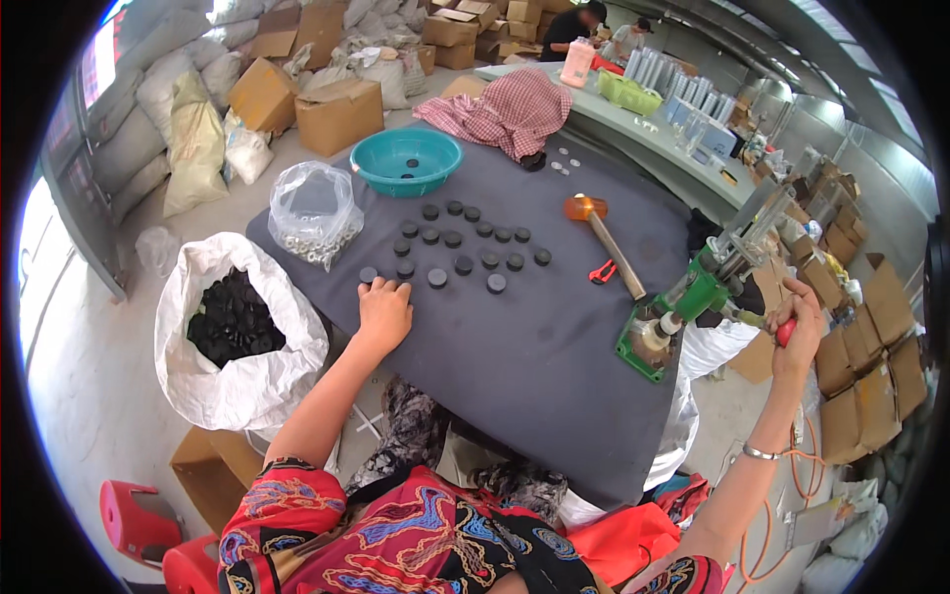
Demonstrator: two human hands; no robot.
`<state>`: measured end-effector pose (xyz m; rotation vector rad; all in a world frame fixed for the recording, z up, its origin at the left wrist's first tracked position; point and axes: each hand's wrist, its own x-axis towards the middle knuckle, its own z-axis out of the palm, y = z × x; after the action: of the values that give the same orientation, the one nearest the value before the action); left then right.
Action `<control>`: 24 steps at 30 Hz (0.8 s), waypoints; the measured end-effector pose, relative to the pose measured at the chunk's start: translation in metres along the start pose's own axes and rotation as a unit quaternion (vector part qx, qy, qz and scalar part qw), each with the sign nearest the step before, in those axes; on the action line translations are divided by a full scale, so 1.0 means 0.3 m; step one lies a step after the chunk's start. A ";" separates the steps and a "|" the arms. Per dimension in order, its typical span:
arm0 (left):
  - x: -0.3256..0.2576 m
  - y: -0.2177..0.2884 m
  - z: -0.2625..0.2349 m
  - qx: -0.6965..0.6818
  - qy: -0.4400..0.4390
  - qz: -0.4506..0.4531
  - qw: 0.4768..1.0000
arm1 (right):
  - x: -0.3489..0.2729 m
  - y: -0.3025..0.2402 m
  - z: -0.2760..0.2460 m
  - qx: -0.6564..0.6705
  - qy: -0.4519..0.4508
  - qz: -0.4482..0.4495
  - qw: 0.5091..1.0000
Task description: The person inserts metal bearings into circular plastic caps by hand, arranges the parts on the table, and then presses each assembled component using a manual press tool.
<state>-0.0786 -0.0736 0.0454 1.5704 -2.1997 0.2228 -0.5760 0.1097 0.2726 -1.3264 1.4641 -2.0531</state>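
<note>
My left hand (385, 315) rests on the dark cloth with its fingers a little bent and apart. Its fingertips lie right beside a small black round cap (368, 274); whether they touch it I cannot tell. Several more such caps (453, 239) are spread loosely over the middle of the cloth. At the right, my right hand (800, 322) is closed round the red-knobbed lever (786, 333) of a green bench press (696, 285). The press stands on the table's right edge, and a pale round piece (648, 332) sits on its base.
A white sack of black pieces (233, 386) stands left of the table. On the cloth are a clear bag of metal rings (317, 223), a teal basin (407, 163), a mallet (606, 243), red-handled snips (602, 272) and a checkered cloth (510, 109). Cardboard boxes (861, 386) lie at the right.
</note>
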 end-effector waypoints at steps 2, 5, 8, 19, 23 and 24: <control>-0.004 -0.017 0.019 -0.002 0.011 0.011 1.000 | 0.004 -0.007 0.003 0.004 -0.004 -0.003 1.000; -0.011 -0.036 0.023 -0.042 0.060 0.020 0.997 | 0.006 -0.016 0.011 0.006 -0.008 -0.003 1.000; -0.012 -0.038 0.006 -0.028 0.017 -0.010 0.999 | 0.015 -0.024 0.019 0.003 -0.002 -0.001 1.000; 0.119 0.396 -0.017 -0.405 0.064 0.093 0.907 | 0.086 -0.037 0.021 0.008 0.000 0.004 1.000; 0.207 0.762 0.025 -0.470 -0.053 0.188 0.861 | 0.079 -0.032 0.007 0.012 -0.014 0.006 1.000; 0.228 0.844 0.046 -0.479 -0.063 0.206 0.851 | 0.079 -0.033 0.000 0.015 -0.022 0.004 1.000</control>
<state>-0.3361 -0.0499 0.0912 0.5628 -2.1460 -0.7718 -0.5861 0.0981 0.2933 -1.3421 1.4123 -2.0194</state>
